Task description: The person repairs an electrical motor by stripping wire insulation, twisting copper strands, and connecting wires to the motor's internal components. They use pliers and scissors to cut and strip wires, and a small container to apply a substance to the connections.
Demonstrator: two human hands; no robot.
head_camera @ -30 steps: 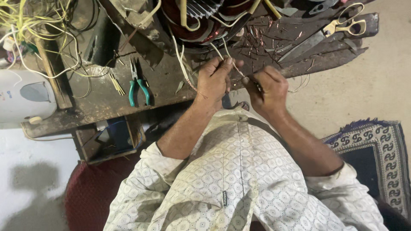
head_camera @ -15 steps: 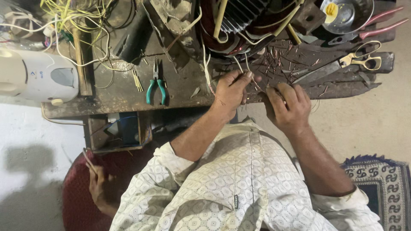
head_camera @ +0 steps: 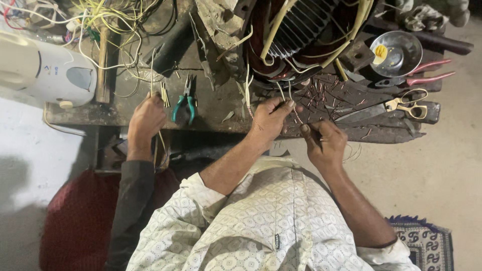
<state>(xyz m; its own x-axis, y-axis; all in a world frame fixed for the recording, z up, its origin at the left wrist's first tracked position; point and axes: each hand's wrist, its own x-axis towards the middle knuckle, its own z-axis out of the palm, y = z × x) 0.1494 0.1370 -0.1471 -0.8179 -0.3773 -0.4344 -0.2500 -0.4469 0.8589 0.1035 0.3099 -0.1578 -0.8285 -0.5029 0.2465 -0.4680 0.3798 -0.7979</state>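
Dim warm light, soft shadows, slight blur.

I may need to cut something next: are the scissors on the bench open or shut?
Shut. The scissors lie flat on the workbench, blades together in one point, yellow handle loops side by side.

Repair workshop, motor stator (head_camera: 301, 35), pliers (head_camera: 185, 103), scissors (head_camera: 396, 106)

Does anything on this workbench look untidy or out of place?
Yes. Short copper wire offcuts lie scattered over the bench beside the scissors. Yellow wires sit in a tangle at the far left.
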